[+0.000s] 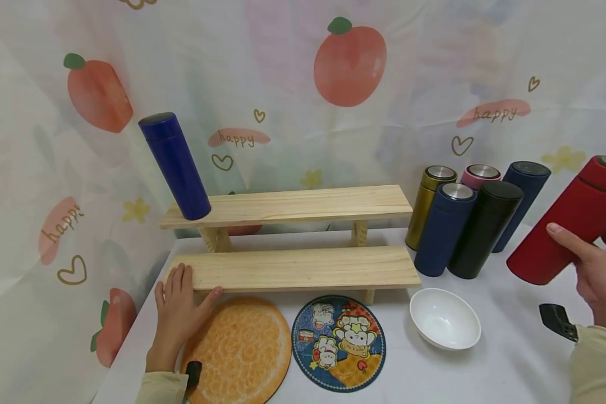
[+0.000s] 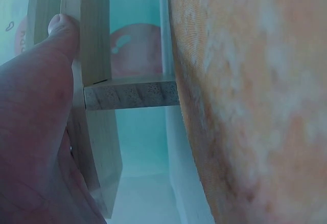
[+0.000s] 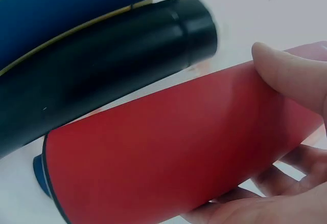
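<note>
We pick the two-step shelf of pale wood (image 1: 303, 266) as our landmark. Our right hand (image 1: 598, 278) is off to the right of the shelf, and its thumb and fingers are curled round a red metal bottle with a silver lid (image 1: 568, 221). The bottle is up in the air and tipped over, with its lid end higher than its bottom. Our left hand (image 1: 178, 306) lies flat with straight fingers at the left front corner of the shelf, and its thumb presses on the wooden edge; it grips nothing. On the top step, at the left end, stands a tall blue bottle with a dark lid (image 1: 175, 165). Just right of the shelf stand five more bottles in a bunch: gold (image 1: 426, 207), pink (image 1: 480, 175), two dark blue and a black one (image 1: 485, 235). We think the step in hand is carrying the red bottle over to the shelf. The next move calls for turning it upright and setting it gently on a bare step while the left hand keeps the shelf from sliding. The only word we can read is "happy" on the fruit-print curtain (image 1: 237, 137) behind the shelf.
</note>
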### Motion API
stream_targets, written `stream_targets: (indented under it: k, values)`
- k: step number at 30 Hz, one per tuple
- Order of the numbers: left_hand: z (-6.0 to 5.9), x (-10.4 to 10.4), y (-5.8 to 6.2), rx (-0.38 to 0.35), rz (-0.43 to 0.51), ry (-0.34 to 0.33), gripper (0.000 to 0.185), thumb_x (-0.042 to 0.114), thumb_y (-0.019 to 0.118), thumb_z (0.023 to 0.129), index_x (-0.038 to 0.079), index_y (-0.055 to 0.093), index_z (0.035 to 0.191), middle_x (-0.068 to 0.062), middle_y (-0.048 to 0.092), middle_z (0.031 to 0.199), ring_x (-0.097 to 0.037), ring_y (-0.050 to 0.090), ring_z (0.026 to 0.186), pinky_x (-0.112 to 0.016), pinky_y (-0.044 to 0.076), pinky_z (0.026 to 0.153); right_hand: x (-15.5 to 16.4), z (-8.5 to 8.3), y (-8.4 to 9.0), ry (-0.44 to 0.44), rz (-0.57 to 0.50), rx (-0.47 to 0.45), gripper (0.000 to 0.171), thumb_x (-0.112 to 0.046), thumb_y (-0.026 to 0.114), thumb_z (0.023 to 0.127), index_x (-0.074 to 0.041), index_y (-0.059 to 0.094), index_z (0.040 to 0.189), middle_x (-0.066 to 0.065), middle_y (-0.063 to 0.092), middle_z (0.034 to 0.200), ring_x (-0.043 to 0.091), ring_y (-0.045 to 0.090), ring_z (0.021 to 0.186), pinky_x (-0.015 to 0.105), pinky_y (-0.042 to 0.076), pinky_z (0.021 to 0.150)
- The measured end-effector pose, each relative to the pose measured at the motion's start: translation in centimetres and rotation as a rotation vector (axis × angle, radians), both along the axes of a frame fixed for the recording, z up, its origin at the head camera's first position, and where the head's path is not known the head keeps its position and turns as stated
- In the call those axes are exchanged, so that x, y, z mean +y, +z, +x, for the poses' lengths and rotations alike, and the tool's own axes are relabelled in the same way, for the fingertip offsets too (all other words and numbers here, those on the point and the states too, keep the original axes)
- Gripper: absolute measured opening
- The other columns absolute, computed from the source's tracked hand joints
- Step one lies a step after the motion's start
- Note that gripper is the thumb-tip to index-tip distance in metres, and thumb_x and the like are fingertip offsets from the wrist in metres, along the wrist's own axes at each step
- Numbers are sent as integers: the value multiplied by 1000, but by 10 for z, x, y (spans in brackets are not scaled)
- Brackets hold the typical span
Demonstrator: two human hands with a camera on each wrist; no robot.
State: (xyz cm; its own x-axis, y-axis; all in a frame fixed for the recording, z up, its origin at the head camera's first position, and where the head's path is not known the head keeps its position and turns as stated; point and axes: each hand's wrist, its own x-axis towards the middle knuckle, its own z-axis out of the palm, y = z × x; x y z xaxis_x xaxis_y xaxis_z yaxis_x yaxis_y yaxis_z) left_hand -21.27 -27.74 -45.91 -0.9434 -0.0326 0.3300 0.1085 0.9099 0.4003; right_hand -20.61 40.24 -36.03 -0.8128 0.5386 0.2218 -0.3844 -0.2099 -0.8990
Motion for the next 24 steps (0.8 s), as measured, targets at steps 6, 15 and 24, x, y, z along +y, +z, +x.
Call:
stream_targets:
  k: [6, 15, 24]
  values:
    - [-1, -1, 1, -10, -20, 10, 106, 64, 64, 100, -12, 25, 162, -35, 21, 168, -52, 13, 156, -71, 0, 121, 4, -3, -13, -17, 146, -209, 89, -10, 78, 98, -34, 29, 169, -9, 31, 171, -1, 47, 123, 41, 7, 122]
    - [-1, 0, 1, -2, -14, 11, 105, 62, 66, 100, -13, 26, 162, -36, 23, 167, -53, 14, 156, -71, 0, 121, 8, -15, -30, -23, 246, -361, 92, -25, 80, 98, -40, 24, 170, -12, 22, 176, 12, 26, 156, 48, 7, 124]
    - [0, 0, 1, -25, -15, 12, 105, 62, 66, 100, -12, 25, 162, -35, 21, 168, -52, 13, 156, -70, -2, 121, 12, -25, -44, -30, 337, -446, 92, -30, 75, 102, -39, 16, 172, -12, 19, 177, 23, 12, 164, 53, 10, 125]
